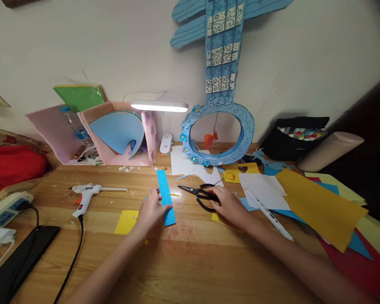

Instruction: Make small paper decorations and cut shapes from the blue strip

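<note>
A narrow bright blue paper strip, with faint drawn patterns, stands lengthwise at the middle of the wooden table. My left hand grips its left side, thumb across its face and fingertips partly hidden. Black-handled scissors lie to the right, blades pointing left toward the strip. Around their handles my right hand is closed. Between strip and scissors is a tiny yellow sliver. Yellow paper lies left of my left hand.
A white glue gun with a cord rests at left, near a power strip. A blue guitar-shaped craft leans on the wall beside a lit lamp. Coloured paper sheets and a white marker lie right.
</note>
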The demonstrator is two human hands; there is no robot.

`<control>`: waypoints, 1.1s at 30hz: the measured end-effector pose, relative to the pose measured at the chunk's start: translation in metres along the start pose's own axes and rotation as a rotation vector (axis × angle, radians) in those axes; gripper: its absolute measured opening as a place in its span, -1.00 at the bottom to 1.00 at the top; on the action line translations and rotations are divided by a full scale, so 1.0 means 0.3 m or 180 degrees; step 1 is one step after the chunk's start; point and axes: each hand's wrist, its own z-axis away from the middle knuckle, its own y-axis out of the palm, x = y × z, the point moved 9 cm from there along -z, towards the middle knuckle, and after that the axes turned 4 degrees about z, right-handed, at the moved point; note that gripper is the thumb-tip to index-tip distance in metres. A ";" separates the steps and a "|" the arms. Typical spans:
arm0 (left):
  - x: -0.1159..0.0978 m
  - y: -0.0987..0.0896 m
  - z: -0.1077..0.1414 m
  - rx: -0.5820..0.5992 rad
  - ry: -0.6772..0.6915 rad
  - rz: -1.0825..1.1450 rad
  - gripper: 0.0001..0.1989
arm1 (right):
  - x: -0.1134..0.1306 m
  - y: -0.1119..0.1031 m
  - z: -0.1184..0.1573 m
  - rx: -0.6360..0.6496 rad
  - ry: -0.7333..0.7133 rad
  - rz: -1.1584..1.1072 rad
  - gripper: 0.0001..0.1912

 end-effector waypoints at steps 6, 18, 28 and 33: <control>0.018 0.004 0.011 0.0079 -0.0226 -0.0063 -0.75 | 0.003 0.011 -0.051 0.0242 0.0298 -0.0047 -0.73; -0.070 -0.025 0.028 -0.0007 0.0156 0.1388 -0.66 | 0.159 0.252 -0.026 0.1007 0.1228 -0.4390 -0.66; -0.050 0.007 0.049 0.0024 -0.0249 0.2684 -0.64 | 0.345 0.364 0.127 0.2588 0.1216 -0.5603 -0.26; -0.049 0.027 0.056 0.0101 -0.0284 0.2850 -0.64 | 0.338 0.378 0.156 0.2709 0.1275 -0.5480 -0.26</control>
